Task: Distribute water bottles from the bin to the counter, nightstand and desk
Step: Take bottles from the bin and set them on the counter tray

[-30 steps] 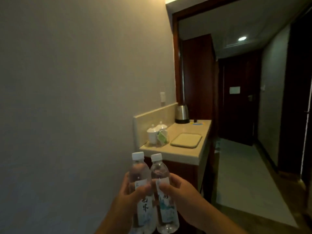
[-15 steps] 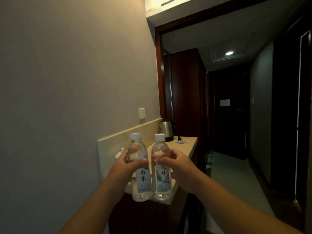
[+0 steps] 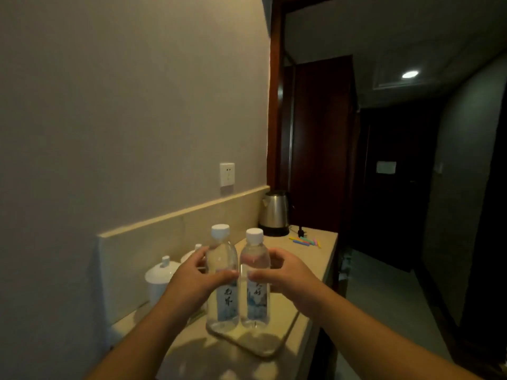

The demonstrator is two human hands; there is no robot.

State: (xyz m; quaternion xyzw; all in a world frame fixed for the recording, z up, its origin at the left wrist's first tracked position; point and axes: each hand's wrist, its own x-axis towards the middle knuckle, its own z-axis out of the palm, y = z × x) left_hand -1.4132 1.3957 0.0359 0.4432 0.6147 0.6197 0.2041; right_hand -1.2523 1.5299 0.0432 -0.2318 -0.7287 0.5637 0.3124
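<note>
Both hands are wrapped round one clear plastic white-capped water bottle each, left hand point(image 3: 192, 281) on the left bottle point(image 3: 222, 281), right hand point(image 3: 285, 275) on the right bottle point(image 3: 255, 281), upright and side by side over the shallow beige tray point(image 3: 277, 341) on the beige stone counter point(image 3: 315, 259). Probably touching down, so they stand neatly together.

Hotel rm: kettle point(image 3: 274, 212), lidded cups point(image 3: 160, 279).
</note>
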